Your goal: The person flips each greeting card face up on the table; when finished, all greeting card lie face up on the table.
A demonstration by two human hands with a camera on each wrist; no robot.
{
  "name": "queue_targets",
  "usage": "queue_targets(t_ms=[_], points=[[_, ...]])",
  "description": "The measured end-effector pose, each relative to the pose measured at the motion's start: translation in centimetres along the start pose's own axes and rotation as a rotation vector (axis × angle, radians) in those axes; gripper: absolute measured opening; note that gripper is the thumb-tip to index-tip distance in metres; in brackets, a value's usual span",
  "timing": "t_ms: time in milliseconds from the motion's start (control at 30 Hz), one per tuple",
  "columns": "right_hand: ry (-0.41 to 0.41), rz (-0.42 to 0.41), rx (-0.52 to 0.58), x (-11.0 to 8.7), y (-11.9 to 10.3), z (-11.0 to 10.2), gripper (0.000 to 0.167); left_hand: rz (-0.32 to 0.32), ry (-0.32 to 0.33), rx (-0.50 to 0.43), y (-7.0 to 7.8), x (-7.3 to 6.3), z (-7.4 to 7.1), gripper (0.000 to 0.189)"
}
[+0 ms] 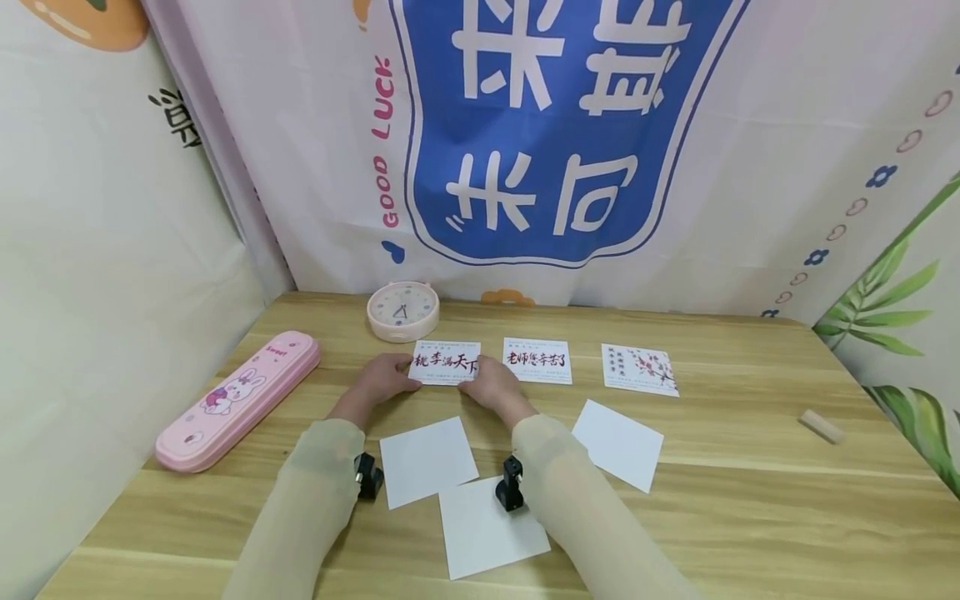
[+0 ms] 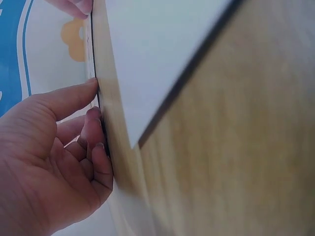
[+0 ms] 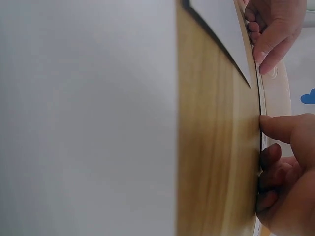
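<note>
A white card (image 1: 446, 350) with dark red handwritten-style characters lies on the wooden table (image 1: 750, 517), held by its sides between two hands. My left hand (image 1: 378, 379) grips the left edge, and my right hand (image 1: 495, 386) grips the right one. Seen from the left wrist, the left hand (image 2: 54, 152) has its thumb at the card's edge and the other fingers curled. The right hand (image 3: 290, 177) looks much the same in its own wrist view. To the right lie a second lettered card (image 1: 536, 375) and a card with red blossoms (image 1: 652, 371).
Blank white cards lie nearer me: one (image 1: 427, 461) at left, one (image 1: 491, 537) partly under the right wrist camera, one (image 1: 618, 442) beyond the right forearm. A pink pencil case (image 1: 240, 400) and round clock (image 1: 403, 312) stand left; a small wooden block (image 1: 821, 426) lies right.
</note>
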State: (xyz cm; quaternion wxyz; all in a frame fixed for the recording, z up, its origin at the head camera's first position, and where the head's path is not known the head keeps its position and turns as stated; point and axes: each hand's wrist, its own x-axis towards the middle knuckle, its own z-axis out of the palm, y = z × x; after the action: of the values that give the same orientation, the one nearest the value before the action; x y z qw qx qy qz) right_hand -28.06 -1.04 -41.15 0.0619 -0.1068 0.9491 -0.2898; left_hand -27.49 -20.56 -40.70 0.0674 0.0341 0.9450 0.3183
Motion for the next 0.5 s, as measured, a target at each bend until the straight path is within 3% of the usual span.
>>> queue_targets(t_ms=[267,500], points=[[0.007,0.014,-0.033,-0.27,0.03,-0.15,0.048,-0.030,-0.007,0.036,0.48,0.11,0.16,0.053],[0.009,0.033,-0.037,-0.49,-0.02,-0.14,0.044,-0.032,-0.022,0.124,1.01,0.04,0.22,0.052]])
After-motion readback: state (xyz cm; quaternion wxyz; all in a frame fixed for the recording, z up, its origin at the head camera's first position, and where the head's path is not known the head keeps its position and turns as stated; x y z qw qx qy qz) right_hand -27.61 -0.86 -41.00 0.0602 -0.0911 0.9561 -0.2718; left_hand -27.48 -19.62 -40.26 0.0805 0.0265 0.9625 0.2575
